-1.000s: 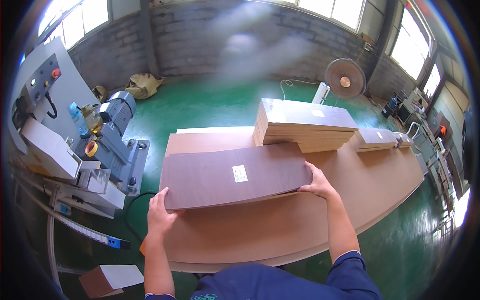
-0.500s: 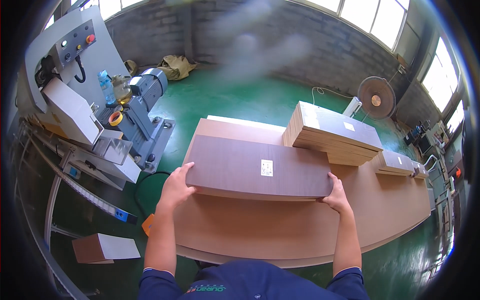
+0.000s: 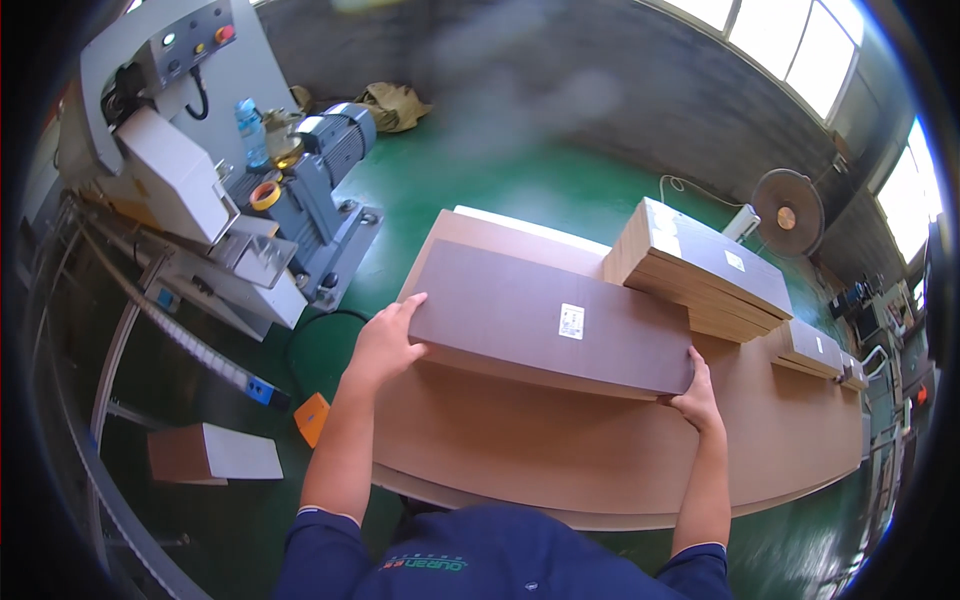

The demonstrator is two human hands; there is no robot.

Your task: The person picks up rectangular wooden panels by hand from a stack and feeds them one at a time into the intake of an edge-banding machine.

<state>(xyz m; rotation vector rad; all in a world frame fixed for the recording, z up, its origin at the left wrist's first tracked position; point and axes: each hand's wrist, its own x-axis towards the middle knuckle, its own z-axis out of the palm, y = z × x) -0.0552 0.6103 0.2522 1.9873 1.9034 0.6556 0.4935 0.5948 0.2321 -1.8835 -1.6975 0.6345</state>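
Note:
A long brown wood-grain board (image 3: 500, 310) with a small white label (image 3: 571, 321) lies across the middle, above a big tan sheet (image 3: 560, 450). A paler layer shows along its near edge; whether that is a second board I cannot tell. At the board's left end, my left hand (image 3: 388, 340) is closed on the corner, thumb on the near side and fingers on the end. My right hand (image 3: 697, 397) grips the right end near its front corner, its fingertips partly hidden underneath. Just behind the board's right part stands a stack of similar boards (image 3: 690, 275).
Smaller board stacks (image 3: 805, 350) sit farther right on the sheet. At left stands a grey machine with a motor (image 3: 340, 140) and a curved rail (image 3: 185, 340). An orange object (image 3: 312, 419) and a pale block (image 3: 240, 455) are on the green floor. A round fan (image 3: 787, 215) stands behind.
The view has turned a little, so the machine, stacks and sheet appear farther right and tilted. Both hands keep hold of the board; its place over the sheet looks nearly the same.

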